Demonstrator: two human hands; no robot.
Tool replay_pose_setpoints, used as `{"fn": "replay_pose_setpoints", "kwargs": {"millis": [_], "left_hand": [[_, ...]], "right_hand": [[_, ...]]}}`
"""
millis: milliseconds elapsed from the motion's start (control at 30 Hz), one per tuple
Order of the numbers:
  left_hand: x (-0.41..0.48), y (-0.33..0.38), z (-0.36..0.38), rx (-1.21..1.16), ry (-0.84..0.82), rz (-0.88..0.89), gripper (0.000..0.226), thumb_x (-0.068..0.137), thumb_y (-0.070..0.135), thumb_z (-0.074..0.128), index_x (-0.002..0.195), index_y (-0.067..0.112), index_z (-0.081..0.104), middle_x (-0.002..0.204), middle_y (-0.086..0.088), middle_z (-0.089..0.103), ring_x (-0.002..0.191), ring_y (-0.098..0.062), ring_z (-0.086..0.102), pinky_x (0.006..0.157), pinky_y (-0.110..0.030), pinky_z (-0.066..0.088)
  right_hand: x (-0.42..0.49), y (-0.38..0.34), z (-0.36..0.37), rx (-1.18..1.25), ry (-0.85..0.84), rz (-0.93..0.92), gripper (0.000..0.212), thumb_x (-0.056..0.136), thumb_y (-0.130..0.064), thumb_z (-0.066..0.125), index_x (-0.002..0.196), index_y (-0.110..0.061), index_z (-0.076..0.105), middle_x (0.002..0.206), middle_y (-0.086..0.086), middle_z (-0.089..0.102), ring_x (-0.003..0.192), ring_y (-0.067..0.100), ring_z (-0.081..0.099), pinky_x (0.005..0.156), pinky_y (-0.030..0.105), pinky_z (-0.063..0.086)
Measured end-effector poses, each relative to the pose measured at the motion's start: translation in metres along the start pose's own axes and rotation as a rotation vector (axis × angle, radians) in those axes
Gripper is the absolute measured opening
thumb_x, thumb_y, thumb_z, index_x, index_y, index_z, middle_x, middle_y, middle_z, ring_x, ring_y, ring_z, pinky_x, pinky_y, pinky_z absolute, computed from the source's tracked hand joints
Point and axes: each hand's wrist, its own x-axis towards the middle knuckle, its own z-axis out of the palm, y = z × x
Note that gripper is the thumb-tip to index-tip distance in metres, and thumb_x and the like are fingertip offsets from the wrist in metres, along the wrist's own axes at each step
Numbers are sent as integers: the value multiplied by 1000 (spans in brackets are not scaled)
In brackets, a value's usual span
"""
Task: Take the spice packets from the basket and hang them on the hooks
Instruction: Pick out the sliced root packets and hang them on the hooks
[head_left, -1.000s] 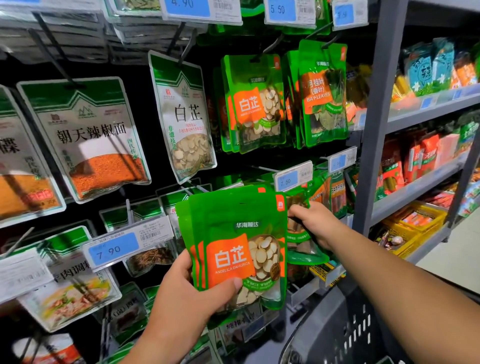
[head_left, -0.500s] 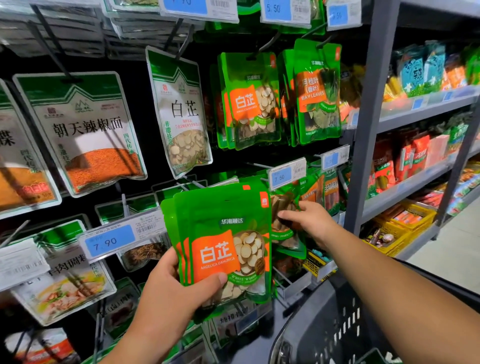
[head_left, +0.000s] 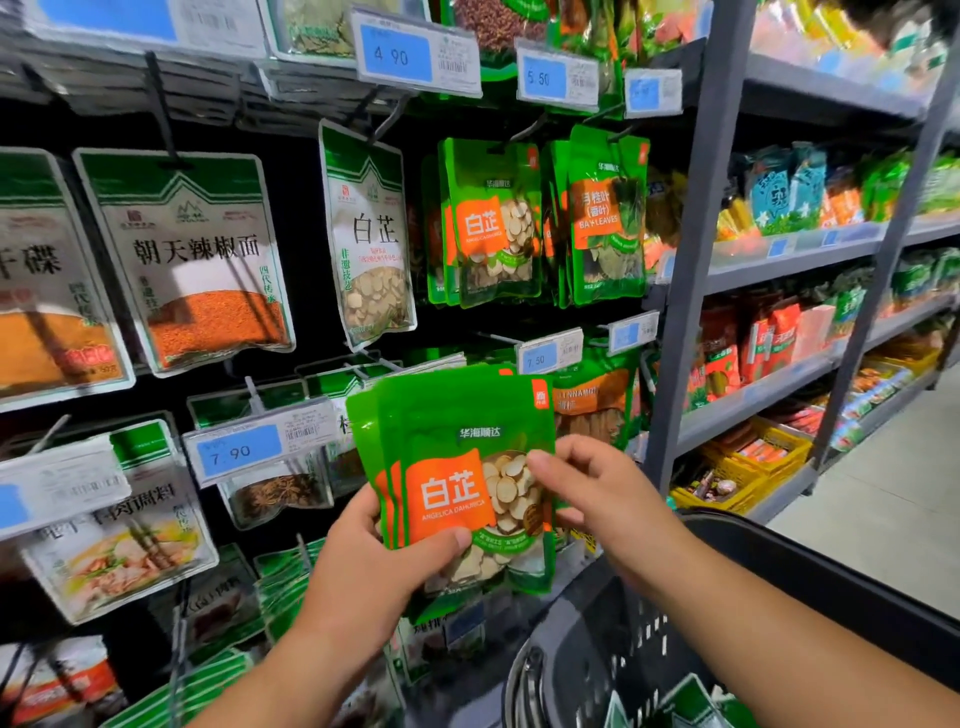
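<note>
Packets (head_left: 457, 483) of green angelica sit fanned in the grip of the left hand (head_left: 374, 566), the right hand (head_left: 597, 493) pinching the front one's edge, none of this bunch looking hooked yet, though matching ones (head_left: 493, 223) hang above and more wait in the basket (head_left: 597, 649).

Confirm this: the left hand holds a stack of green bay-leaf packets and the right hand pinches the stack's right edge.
Wrong: in the head view the stack in the left hand reads Angelica Dahurica, not bay leaves. The right hand pinches its right edge.
</note>
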Motion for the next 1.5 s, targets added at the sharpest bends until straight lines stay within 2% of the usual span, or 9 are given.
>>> {"fn": "replay_pose_setpoints", "kwargs": {"millis": [100,167,400,667,800,967,1133,1333,1500], "left_hand": [[-8,2,4,-28,-15,11,47,72,4,89,108,19,64,82,3,78,63,-15,73,52,-21,54],[-13,3,6,-44,-35,16,47,71,0,88,108,18,64,81,4,78,63,-12,73,52,-20,54],[-16,2,-1,-101,-29,7,42,73,9,87,110,17,68,93,1,80,83,-14,77,73,-26,57],[-18,0,-22,-57,3,21,35,74,19,87,105,25,70,92,5,80,83,-15,76,82,-36,56],[-21,5,-36,-26,15,24,43,67,33,87,106,27,69,92,7,79,81,-13,75,87,-42,57],[-26,11,-52,-27,63,65,33,75,23,86,103,28,67,89,15,77,77,-8,73,76,-32,54],[-28,36,-58,-35,62,119,46,64,32,87,105,30,68,95,7,79,84,-17,76,85,-47,60],[-7,95,-51,-27,33,276,37,77,9,85,107,20,66,89,11,79,75,-8,75,61,-16,56],[17,142,-48,-4,49,390,36,77,10,86,106,20,67,89,10,79,75,-6,75,63,-16,56]], "right_hand": [[-12,1,4,52,45,12,16,80,-21,86,84,-17,72,86,0,79,83,17,76,74,33,61],[-17,4,5,65,92,21,20,79,-13,86,93,-8,73,93,8,80,90,29,77,81,44,62],[-25,-1,2,245,110,60,32,90,7,68,118,-8,69,110,13,78,103,31,75,87,45,61],[-27,-2,-2,286,135,97,34,93,7,63,124,-8,65,111,19,76,104,37,74,93,52,57],[-27,-2,-11,276,187,95,33,92,5,64,123,-5,64,107,18,77,98,33,76,83,44,59],[-24,-5,-23,256,292,93,23,92,2,65,114,-3,64,96,17,79,82,26,77,69,34,58],[-9,-27,-33,277,320,64,15,93,0,65,107,-6,65,96,20,78,79,27,76,67,38,61],[27,-73,-43,199,313,-51,14,94,-1,66,107,-6,66,91,11,79,80,21,76,60,25,57],[58,-108,-50,181,333,-107,11,94,-3,67,103,-8,68,85,5,79,77,17,75,60,24,56]]}}
